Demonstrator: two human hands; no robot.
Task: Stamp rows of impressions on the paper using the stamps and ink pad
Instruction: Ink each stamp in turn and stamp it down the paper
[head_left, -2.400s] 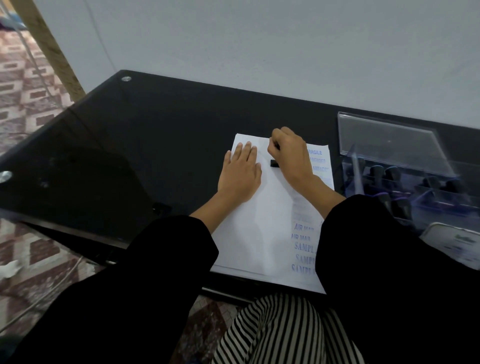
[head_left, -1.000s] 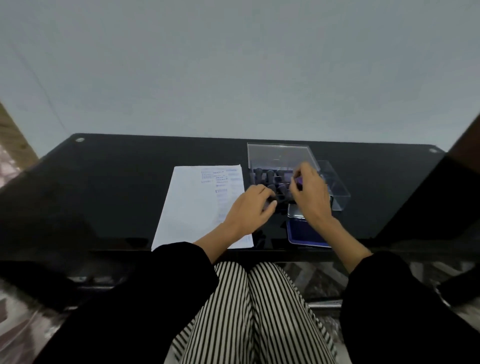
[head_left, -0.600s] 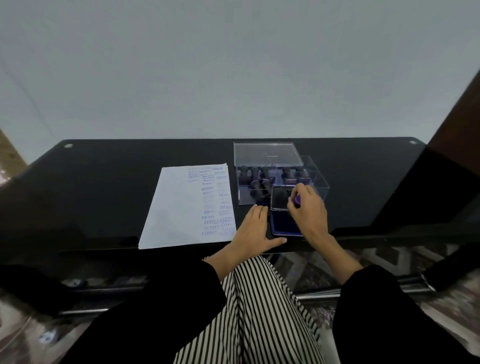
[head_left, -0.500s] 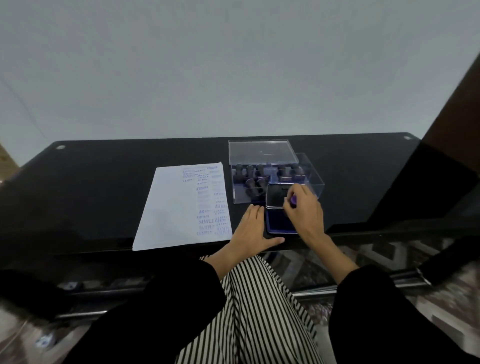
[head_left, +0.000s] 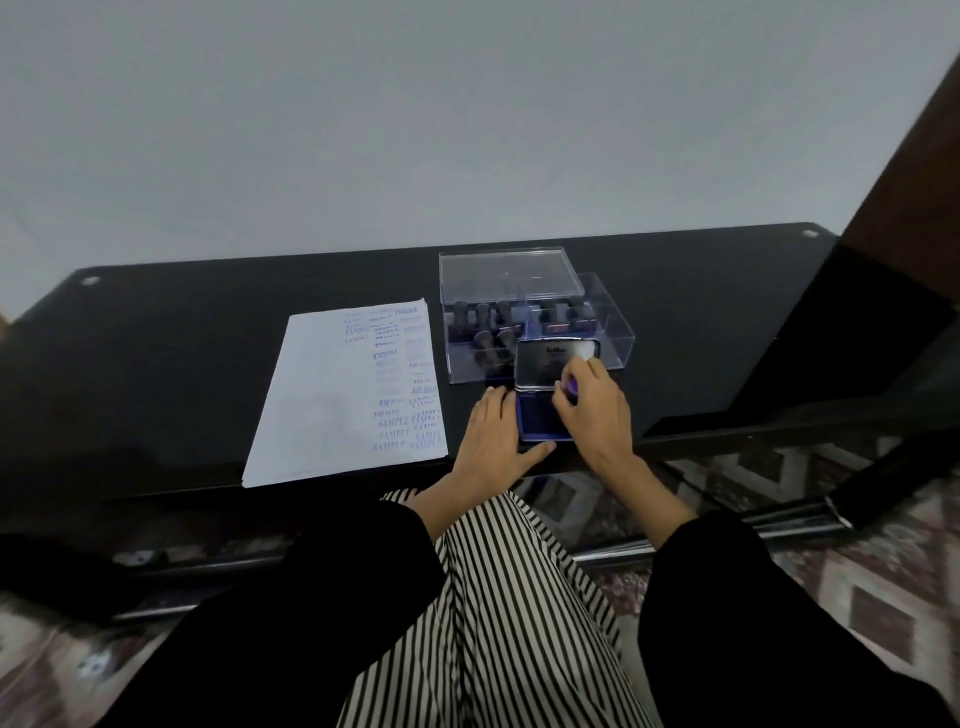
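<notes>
A white sheet of paper (head_left: 332, 400) lies on the black glass table, its right half covered with blue impressions. To its right sits an open ink pad (head_left: 537, 418) with a blue pad and a raised metal lid. My right hand (head_left: 592, 413) grips a purple stamp (head_left: 571, 387) and holds it down on the pad. My left hand (head_left: 493, 436) lies flat on the table against the pad's left edge, thumb along its front. Behind the pad stands a clear plastic box (head_left: 618, 332) with several dark-handled stamps inside.
The box's clear lid (head_left: 506, 273) stands up behind it. The table's front edge (head_left: 727, 441) runs just below my hands, with patterned floor under the glass. A dark wooden post (head_left: 904, 176) rises at the right. My striped lap is below.
My right hand left the paper, went to the stamp box and came down onto the ink pad with a purple stamp. My left hand moved from the paper to the pad's left side.
</notes>
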